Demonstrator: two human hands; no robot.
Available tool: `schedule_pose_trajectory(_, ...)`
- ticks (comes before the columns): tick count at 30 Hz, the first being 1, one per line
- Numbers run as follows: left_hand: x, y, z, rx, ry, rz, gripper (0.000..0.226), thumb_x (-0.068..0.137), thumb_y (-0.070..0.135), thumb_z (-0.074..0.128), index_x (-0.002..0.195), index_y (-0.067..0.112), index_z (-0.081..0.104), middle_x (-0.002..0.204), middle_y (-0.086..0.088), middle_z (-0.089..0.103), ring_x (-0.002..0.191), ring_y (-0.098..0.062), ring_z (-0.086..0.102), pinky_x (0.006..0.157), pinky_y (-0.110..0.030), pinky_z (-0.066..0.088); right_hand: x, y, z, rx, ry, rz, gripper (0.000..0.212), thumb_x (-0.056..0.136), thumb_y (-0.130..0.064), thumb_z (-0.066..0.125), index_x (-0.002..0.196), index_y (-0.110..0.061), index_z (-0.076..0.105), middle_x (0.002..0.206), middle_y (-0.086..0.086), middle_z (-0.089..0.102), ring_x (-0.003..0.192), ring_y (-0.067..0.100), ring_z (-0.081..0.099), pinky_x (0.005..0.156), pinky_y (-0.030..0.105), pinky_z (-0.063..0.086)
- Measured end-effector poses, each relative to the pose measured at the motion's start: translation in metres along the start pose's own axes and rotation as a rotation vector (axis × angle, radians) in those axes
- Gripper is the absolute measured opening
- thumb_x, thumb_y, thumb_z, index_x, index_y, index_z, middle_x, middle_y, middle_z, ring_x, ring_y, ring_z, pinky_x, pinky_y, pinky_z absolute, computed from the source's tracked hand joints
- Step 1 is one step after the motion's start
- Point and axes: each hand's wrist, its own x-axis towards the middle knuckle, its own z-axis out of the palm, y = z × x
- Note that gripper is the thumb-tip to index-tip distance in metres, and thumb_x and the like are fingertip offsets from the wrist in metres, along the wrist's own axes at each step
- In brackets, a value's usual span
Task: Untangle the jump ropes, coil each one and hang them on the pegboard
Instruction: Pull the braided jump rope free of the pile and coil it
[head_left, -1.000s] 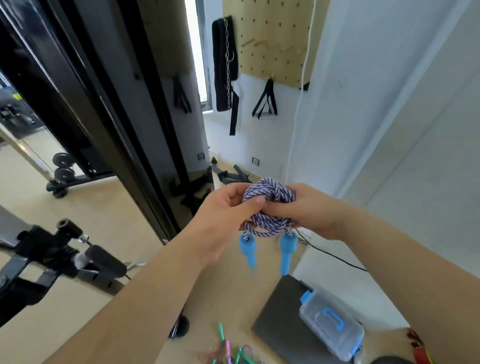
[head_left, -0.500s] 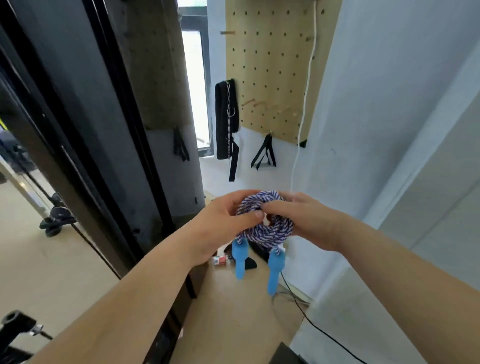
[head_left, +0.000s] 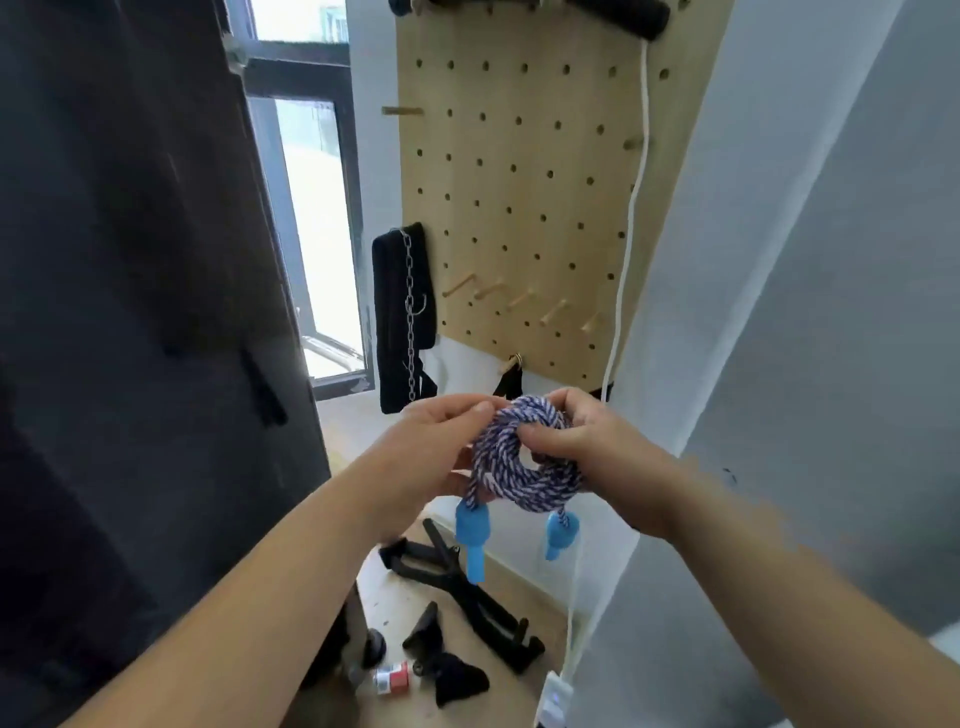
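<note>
A coiled purple-and-white braided jump rope (head_left: 524, 462) with two blue handles (head_left: 474, 535) dangling below is held in front of me. My left hand (head_left: 436, 452) grips the coil's left side, thumb on top. My right hand (head_left: 582, 441) pinches the coil's right side, thumb through the ring's middle. The wooden pegboard (head_left: 524, 171) hangs on the wall just beyond and above the coil, with a row of bare wooden pegs (head_left: 519, 299) near its lower edge.
A black strap with a chain (head_left: 408, 312) hangs left of the pegboard, and a white cord (head_left: 631, 208) runs down its right side. Black handles (head_left: 462, 582) and a small bottle (head_left: 389, 678) lie on the floor. A dark pillar stands at left, a white wall at right.
The view has tilted up and closer to the pegboard, which now fills the upper middle. Both hands still hold the coil, now raised nearer the board's lower edge.
</note>
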Motion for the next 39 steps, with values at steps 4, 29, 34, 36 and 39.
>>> schedule_pose_trajectory(4, 0.080, 0.038, -0.038, 0.155, 0.024, 0.046, 0.018, 0.102, 0.012, 0.060, 0.109, 0.015, 0.077, 0.103, -0.011, 0.077, 0.083, -0.013, 0.073, 0.069, -0.030, 0.062, 0.080, -0.027, -0.022, -0.064, -0.008, -0.005, 0.029, 0.095, -0.024, 0.071, 0.117, -0.022, 0.052, 0.112, 0.007, 0.069, 0.096, 0.021, 0.071, 0.078, 0.035, 0.057)
schedule_pose_trajectory(29, 0.292, 0.068, -0.139, 0.119, 0.239, 0.083, 0.012, 0.093, 0.012, 0.074, 0.102, 0.005, 0.070, 0.096, -0.013, 0.077, 0.087, -0.027, 0.075, 0.083, -0.047, 0.064, 0.347, -0.088, -0.051, -0.135, -0.062, -0.156, 0.041, 0.071, -0.022, 0.094, 0.098, -0.018, 0.063, 0.097, 0.013, 0.076, 0.087, 0.028, 0.077, 0.072, 0.045, 0.065)
schedule_pose_trajectory(34, 0.339, 0.067, -0.185, 0.142, 0.182, 0.075, 0.027, 0.088, 0.009, 0.079, 0.111, 0.011, 0.065, 0.097, -0.007, 0.079, 0.087, -0.020, 0.077, 0.075, -0.030, 0.062, 0.414, -0.098, -0.034, -0.114, -0.090, -0.129, 0.033, 0.077, -0.014, 0.089, 0.102, -0.014, 0.067, 0.095, 0.013, 0.073, 0.076, 0.022, 0.075, 0.056, 0.028, 0.056)
schedule_pose_trajectory(36, 0.362, 0.063, -0.197, 0.259, 0.256, 0.078, 0.027, 0.086, 0.006, 0.080, 0.107, 0.012, 0.064, 0.091, -0.006, 0.079, 0.082, -0.017, 0.077, 0.071, -0.027, 0.063, 0.443, -0.096, -0.023, -0.120, -0.066, -0.117, 0.033, 0.077, -0.013, 0.089, 0.100, -0.014, 0.066, 0.090, 0.009, 0.073, 0.072, 0.020, 0.075, 0.056, 0.028, 0.056)
schedule_pose_trajectory(39, 0.398, 0.051, -0.210, 0.405, 0.377, 0.124, 0.024, 0.082, 0.008, 0.080, 0.098, 0.016, 0.065, 0.091, -0.005, 0.076, 0.083, -0.018, 0.075, 0.072, -0.033, 0.065, 0.478, -0.090, -0.018, -0.175, -0.070, -0.089, 0.035, 0.076, -0.014, 0.089, 0.102, -0.016, 0.066, 0.093, 0.009, 0.072, 0.077, 0.023, 0.075, 0.059, 0.030, 0.058)
